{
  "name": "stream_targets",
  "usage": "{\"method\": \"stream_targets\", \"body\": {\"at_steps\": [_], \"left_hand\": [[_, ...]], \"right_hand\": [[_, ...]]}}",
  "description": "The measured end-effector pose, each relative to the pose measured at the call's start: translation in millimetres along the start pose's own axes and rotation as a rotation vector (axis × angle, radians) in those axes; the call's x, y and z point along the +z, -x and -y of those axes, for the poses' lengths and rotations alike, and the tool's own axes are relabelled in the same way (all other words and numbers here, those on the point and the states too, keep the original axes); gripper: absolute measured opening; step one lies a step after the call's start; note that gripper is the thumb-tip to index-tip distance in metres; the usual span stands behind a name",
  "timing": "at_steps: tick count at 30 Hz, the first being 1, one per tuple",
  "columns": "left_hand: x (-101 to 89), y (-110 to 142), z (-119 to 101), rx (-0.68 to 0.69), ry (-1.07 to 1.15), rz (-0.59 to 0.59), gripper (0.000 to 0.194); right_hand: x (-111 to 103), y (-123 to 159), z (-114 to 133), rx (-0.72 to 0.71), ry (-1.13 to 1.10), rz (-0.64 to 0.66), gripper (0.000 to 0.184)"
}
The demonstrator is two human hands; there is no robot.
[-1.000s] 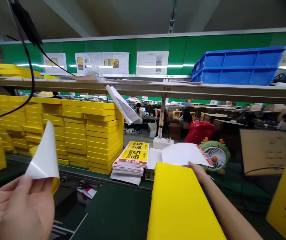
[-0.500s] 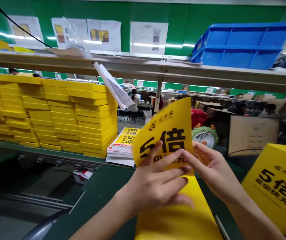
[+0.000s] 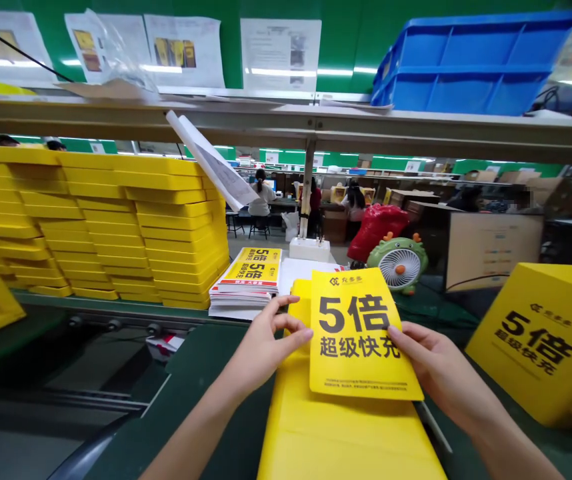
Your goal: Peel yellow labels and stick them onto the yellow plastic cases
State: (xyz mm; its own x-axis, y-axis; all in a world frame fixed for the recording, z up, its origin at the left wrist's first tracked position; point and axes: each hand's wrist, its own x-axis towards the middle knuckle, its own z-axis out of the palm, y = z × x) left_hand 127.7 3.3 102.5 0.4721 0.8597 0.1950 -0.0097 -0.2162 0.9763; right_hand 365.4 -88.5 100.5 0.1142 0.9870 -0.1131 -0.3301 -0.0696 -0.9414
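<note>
A yellow printed sheet (image 3: 356, 367) with large black characters faces me, held above a long yellow box (image 3: 351, 440) on the green work surface. My right hand (image 3: 431, 357) pinches the sheet's right edge between thumb and fingers. At the sheet's left edge is my left hand (image 3: 271, 343), its fingers curved and apart and its thumb tip close to or touching the edge. The sheet lies nearly flat, tilted towards me, and hides part of the box's far end.
Stacked yellow boxes (image 3: 171, 240) line the left side, with a pile of printed sheets (image 3: 246, 273) beside them. At right stand a green fan (image 3: 399, 263) and a yellow printed box (image 3: 531, 333). Overhead, a shelf carries a blue crate (image 3: 471, 63). People sit farther back.
The sheet, curled and upright before, has been lowered and flattened over the box. My left hand has moved from across its front to its left edge; my right hand keeps the right edge.
</note>
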Motion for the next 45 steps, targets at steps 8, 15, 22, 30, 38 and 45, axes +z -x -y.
{"method": "stream_targets", "body": {"at_steps": [8, 15, 22, 30, 38, 45], "left_hand": [[4.5, 1, -3, -0.026, 0.088, 0.016, 0.053], [6.3, -1, 1, -0.058, 0.180, -0.021, 0.059], [1.8, 0, 3, -0.076, 0.064, -0.056, 0.057], [2.9, -2, 4, -0.085, 0.035, -0.068, 0.053], [0.8, -4, 3, -0.021, 0.025, -0.059, 0.040], [12.8, -1, -3, -0.022, -0.065, -0.023, 0.047]], "right_hand": [[-2, -2, -2, 0.002, -0.004, -0.025, 0.022], [-6, -4, -5, -0.022, 0.092, -0.013, 0.025], [-2, -6, -6, 0.049, 0.192, -0.007, 0.034], [-6, -6, -4, 0.062, 0.170, -0.014, 0.030], [-22, -10, -11, 0.020, 0.144, -0.024, 0.029], [-24, -7, -11, 0.022, 0.175, -0.031, 0.031]]}}
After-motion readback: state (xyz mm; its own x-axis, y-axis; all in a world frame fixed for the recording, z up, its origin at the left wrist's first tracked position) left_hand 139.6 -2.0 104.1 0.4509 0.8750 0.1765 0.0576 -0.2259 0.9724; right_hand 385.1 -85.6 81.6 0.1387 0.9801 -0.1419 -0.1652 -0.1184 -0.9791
